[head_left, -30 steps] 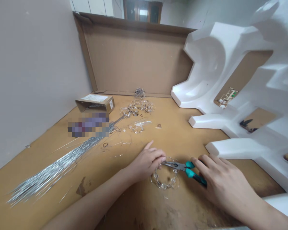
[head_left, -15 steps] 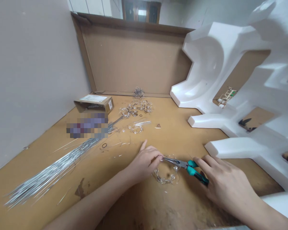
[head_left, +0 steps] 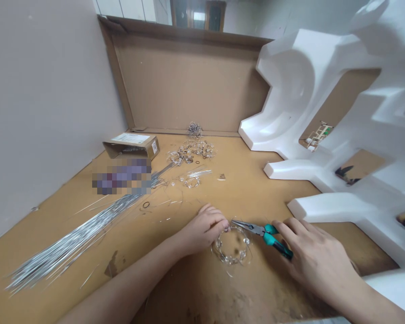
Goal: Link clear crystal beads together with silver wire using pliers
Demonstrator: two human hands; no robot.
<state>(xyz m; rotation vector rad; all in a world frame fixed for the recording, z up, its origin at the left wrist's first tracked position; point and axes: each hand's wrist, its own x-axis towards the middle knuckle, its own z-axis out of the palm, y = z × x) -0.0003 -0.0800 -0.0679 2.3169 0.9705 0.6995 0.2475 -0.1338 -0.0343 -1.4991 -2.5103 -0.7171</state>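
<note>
My left hand (head_left: 207, 229) pinches the upper left of a wire ring with clear beads (head_left: 230, 260); thin loose wire ends stick out around it. Needle-nose pliers (head_left: 261, 231) with teal and black handles are held in my right hand (head_left: 315, 252). Their slim tips lie at the top of the ring, just right of my left fingertips. Whether the jaws grip a wire is too small to tell. My left fingers hide part of the ring.
A long bundle of straight silver wires (head_left: 84, 238) lies at left, by an open cardboard box (head_left: 131, 146) and a blurred-out item. Several beaded wire pieces (head_left: 191, 153) and small dark rings are farther back. White foam packing (head_left: 310, 204) stands at right, a cardboard wall (head_left: 195, 85) behind.
My left index finger, stretched out before, has curled in. The beaded ring has turned and now shows more of its full circle. The pliers have barely moved.
</note>
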